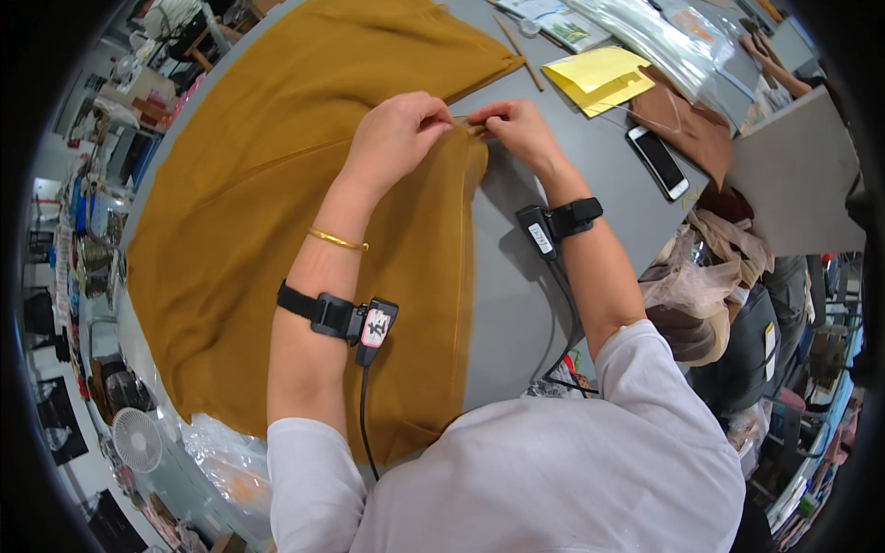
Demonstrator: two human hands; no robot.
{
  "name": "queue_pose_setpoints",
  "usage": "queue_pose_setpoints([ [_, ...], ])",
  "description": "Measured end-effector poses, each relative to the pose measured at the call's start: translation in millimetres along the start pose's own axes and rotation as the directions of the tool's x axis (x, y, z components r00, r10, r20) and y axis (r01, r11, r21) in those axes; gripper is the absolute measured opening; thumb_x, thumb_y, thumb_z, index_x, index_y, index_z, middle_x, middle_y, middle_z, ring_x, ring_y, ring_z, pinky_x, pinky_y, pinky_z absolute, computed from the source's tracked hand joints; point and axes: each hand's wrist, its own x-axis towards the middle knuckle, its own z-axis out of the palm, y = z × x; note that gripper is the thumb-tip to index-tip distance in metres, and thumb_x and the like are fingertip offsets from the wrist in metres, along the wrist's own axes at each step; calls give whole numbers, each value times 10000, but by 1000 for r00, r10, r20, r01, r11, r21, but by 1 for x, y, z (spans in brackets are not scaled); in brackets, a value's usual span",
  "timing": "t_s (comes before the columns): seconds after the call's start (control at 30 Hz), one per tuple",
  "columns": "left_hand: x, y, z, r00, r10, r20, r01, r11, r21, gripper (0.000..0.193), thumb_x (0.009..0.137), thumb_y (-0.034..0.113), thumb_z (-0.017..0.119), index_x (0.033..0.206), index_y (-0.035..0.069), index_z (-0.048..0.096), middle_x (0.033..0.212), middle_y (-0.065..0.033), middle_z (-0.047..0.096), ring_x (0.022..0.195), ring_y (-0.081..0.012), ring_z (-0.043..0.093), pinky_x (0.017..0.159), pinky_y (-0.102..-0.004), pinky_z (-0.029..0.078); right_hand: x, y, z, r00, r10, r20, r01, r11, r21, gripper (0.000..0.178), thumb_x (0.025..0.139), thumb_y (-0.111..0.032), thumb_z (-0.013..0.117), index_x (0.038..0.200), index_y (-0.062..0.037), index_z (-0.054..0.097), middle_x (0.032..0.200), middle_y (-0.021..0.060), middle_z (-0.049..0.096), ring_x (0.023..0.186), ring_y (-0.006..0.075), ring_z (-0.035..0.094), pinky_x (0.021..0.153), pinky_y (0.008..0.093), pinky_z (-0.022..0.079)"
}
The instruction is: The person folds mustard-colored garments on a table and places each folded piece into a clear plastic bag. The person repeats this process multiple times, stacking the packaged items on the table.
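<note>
A large piece of mustard-brown fabric (304,175) covers the left and middle of the grey table, with a seam running across it and a hemmed edge along its right side. At the upper end of that edge my left hand (401,134) is closed, thumb and forefinger pinching the cloth. Just right of it, my right hand (516,129) also pinches at the fabric's corner with its fingers together. Whether a needle or thread sits between the fingertips is too small to tell. Both forearms wear black straps with small cabled devices.
On the grey table (516,304), a thin wooden stick (521,53), yellow paper (599,78), brown cloth (687,124) and a white phone (657,163) lie right of the fabric. Clear plastic sheets (636,37) are behind. Sheer fabrics (701,286) heap beyond the right edge; another person's arm (770,63) shows far right.
</note>
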Motion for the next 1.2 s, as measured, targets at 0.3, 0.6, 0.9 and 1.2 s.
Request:
queue_pose_setpoints([
  [0.3,4,46,0,987,-132,97,133,991,-2,189,924,159,755,1037,46,655,865,-126,740,762,-308,689,698,-412,531,-55,-49,3,977,-184,112,175,981,88,285,935,-214,834,1059,39,789,935,68,769,850,131,698,787,295,572],
  [0.6,-104,-36,-76,934,-260,246,147,905,398,401,952,77,686,1323,114,537,1052,-184,754,1012,-422,698,843,-510,545,-159,-4,-75,961,-270,-60,238,917,-320,104,1022,-107,724,997,-6,731,879,-3,697,799,64,626,702,228,510],
  [0.9,-136,-135,-156,813,-508,286,227,728,647,435,894,-7,676,1301,141,643,1107,-174,748,1069,-398,694,898,-487,551,-238,20,-135,971,-80,-227,24,971,-239,68,1059,-45,654,1089,-11,704,951,-12,670,763,45,563,645,211,473],
  [1.2,-152,-71,-130,979,-124,162,-23,723,690,75,839,59,726,898,76,682,1039,-110,607,1088,-323,579,830,-422,568,-238,42,-192,890,-356,-283,38,678,-734,170,1059,-21,622,1208,-13,703,1006,13,707,773,53,604,643,215,484],
])
